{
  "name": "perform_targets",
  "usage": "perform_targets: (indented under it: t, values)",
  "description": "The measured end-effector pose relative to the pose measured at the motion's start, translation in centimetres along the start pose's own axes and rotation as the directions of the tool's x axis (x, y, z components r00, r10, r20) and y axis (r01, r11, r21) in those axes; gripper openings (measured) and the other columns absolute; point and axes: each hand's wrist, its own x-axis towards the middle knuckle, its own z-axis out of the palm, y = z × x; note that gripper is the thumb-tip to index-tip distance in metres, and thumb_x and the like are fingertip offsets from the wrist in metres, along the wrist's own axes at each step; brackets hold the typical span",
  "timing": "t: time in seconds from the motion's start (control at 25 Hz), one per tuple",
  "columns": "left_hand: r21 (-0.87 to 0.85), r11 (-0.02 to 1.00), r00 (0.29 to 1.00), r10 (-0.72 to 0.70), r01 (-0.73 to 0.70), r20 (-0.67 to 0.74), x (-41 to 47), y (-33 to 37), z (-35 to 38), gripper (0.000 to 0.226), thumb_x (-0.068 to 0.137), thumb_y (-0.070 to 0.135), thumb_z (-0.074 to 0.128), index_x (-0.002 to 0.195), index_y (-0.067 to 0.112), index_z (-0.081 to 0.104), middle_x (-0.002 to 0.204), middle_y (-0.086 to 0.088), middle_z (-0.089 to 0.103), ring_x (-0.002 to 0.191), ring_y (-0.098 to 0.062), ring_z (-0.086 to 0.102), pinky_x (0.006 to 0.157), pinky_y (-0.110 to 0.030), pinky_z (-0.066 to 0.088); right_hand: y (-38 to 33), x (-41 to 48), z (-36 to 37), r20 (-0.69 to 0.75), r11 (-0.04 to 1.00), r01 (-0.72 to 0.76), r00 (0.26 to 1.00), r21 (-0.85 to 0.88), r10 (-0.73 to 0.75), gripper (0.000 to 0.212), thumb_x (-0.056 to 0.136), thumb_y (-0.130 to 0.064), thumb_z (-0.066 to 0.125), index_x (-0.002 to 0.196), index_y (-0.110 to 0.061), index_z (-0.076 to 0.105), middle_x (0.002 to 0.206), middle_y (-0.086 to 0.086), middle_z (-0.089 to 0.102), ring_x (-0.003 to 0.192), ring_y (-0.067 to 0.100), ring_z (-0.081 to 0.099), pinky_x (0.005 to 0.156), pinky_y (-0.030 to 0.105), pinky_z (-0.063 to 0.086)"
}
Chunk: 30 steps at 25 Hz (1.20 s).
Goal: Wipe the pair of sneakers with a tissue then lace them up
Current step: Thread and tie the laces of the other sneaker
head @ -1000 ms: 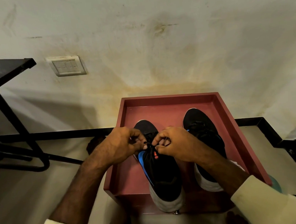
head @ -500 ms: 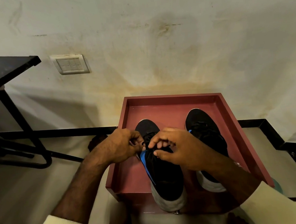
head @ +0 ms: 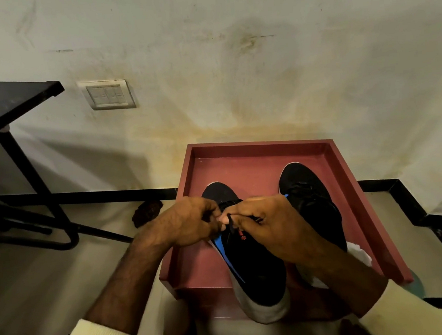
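Observation:
Two black sneakers stand in a dark red tray (head: 255, 147). The left sneaker (head: 254, 269) has a blue stripe and a grey heel that hangs over the tray's near edge. The right sneaker (head: 308, 191) lies partly under my right forearm. Both hands meet over the left sneaker's tongue. My left hand (head: 187, 222) pinches the black lace (head: 230, 221) from the left. My right hand (head: 271, 224) grips the same lace from the right, fingers curled over it. A white tissue (head: 360, 253) shows beside the right sneaker.
The tray sits against a stained wall with a switch plate (head: 107, 94). A black metal table (head: 6, 104) with a curved leg frame stands at the left. A small dark object (head: 147, 212) lies on the floor left of the tray.
My right hand has slid further left over the lace until both hands touch. The view shifted slightly. The sneakers have not moved.

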Motion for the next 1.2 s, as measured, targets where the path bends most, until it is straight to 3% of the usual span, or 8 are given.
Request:
perform_targets:
  t: [0.16,0.24,0.32,0.48,0.68,0.8,0.92,1.2]
  values:
    - [-0.118,0.992,0.998,-0.055,0.054,-0.009,-0.4,0.1,-0.1,0.02,0.092,0.028,0.075,0.105,0.021,0.062,0.094,0.001,0.077,0.087,-0.013,0.076,0.087,-0.037,0.063,0.0,0.1,0.7,-0.146,0.967,-0.135,0.975,0.214,0.168,0.019,0.099,-0.009,0.069,0.111,-0.017,0.082,0.096,-0.009,0.081,0.082,0.011,0.078,0.075,0.033,0.065]
    - [-0.274,0.952,0.988,-0.114,0.138,0.102,-1.1,0.2,-0.2,0.036,0.087,0.036,0.081,0.112,0.017,0.062,0.103,-0.002,0.076,0.095,-0.016,0.076,0.09,-0.036,0.063,0.0,0.1,1.0,-0.154,0.961,-0.166,0.967,0.223,0.202,0.019,0.099,-0.008,0.07,0.109,-0.018,0.082,0.094,-0.01,0.081,0.079,0.009,0.077,0.073,0.028,0.064]
    - [-0.268,0.947,0.971,-0.128,0.18,0.2,-1.4,0.4,0.4,0.048,0.08,0.049,0.084,0.114,0.02,0.067,0.109,0.0,0.075,0.102,-0.017,0.074,0.093,-0.036,0.062,0.1,0.1,1.4,-0.13,0.963,-0.181,0.969,0.201,0.209,0.018,0.099,-0.01,0.069,0.108,-0.018,0.082,0.093,-0.01,0.081,0.079,0.006,0.077,0.074,0.022,0.062]
    - [-0.157,0.978,0.987,-0.127,0.14,0.094,-0.3,0.5,2.1,0.04,0.074,0.057,0.084,0.105,0.033,0.075,0.102,0.01,0.077,0.098,-0.011,0.072,0.096,-0.04,0.059,0.0,0.1,2.0,-0.173,0.981,-0.123,0.974,0.149,0.149,0.017,0.097,-0.012,0.072,0.108,-0.02,0.082,0.098,-0.009,0.081,0.086,0.003,0.076,0.079,0.022,0.061]
    - [-0.113,0.981,0.987,-0.156,0.16,0.044,0.4,0.8,2.0,0.056,0.073,0.051,0.089,0.119,0.027,0.068,0.115,0.009,0.072,0.103,-0.011,0.067,0.085,-0.025,0.055,-1.0,1.1,1.0,-0.307,0.994,0.04,0.952,0.103,-0.006,0.015,0.095,-0.007,0.075,0.106,-0.012,0.083,0.096,-0.005,0.081,0.084,0.008,0.077,0.076,0.032,0.063]
    - [-0.115,0.978,0.984,-0.17,0.175,0.05,0.8,1.0,2.4,0.066,0.068,0.058,0.089,0.121,0.027,0.066,0.118,0.009,0.07,0.1,-0.011,0.069,0.086,-0.029,0.06,-2.2,1.8,-0.4,-0.379,0.968,0.062,0.925,0.243,0.036,0.015,0.097,-0.02,0.072,0.107,-0.014,0.081,0.095,-0.002,0.081,0.083,0.012,0.078,0.073,0.033,0.064]
    - [-0.183,0.957,0.974,-0.213,0.224,0.077,0.8,1.3,2.4,0.068,0.068,0.053,0.091,0.123,0.024,0.064,0.119,0.007,0.068,0.089,-0.012,0.074,0.082,-0.032,0.064,-3.1,2.4,-1.8,-0.39,0.881,0.059,0.909,0.469,0.146,0.016,0.096,-0.014,0.072,0.108,-0.007,0.08,0.094,0.003,0.081,0.082,0.019,0.078,0.074,0.031,0.063]
    - [-0.208,0.941,0.962,-0.25,0.268,0.112,1.0,2.3,2.2,0.074,0.067,0.049,0.093,0.127,0.022,0.06,0.124,0.004,0.065,0.092,-0.015,0.075,0.084,-0.036,0.065,-3.9,2.3,-2.9,-0.416,0.853,0.174,0.908,0.491,0.055,0.017,0.093,-0.002,0.07,0.108,0.005,0.077,0.095,0.012,0.079,0.082,0.023,0.078,0.076,0.029,0.062]
